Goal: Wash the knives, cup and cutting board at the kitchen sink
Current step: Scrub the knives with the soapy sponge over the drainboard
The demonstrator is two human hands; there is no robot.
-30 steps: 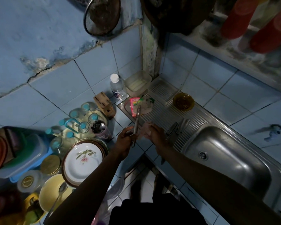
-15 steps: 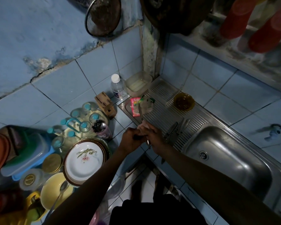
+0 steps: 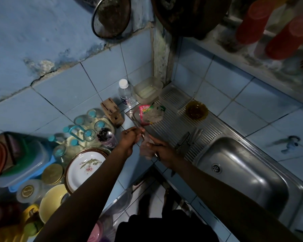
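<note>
Head view. Item: knife (image 3: 138, 127), held in front of the person over the counter edge, left of the sink (image 3: 243, 165). Left hand (image 3: 129, 138) clenched round its handle end; right hand (image 3: 157, 149) pinching a pale scrubbing pad (image 3: 145, 147) against the blade. Handling, judged: stiff, light, soapy-slick, sharp-edged; take by the handle only. Further knives (image 3: 189, 139) lie on the drainboard (image 3: 175, 123).

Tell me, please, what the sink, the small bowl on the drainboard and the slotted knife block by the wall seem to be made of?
The sink looks like stainless steel: grey, with bright highlights and a pressed ribbed drainboard. The small bowl seems to be amber glass or clear plastic, since its rim looks translucent brown and glossy; which one is uncertain. The knife block appears to be pale, unpainted wood, matte, with dark slots.
</note>
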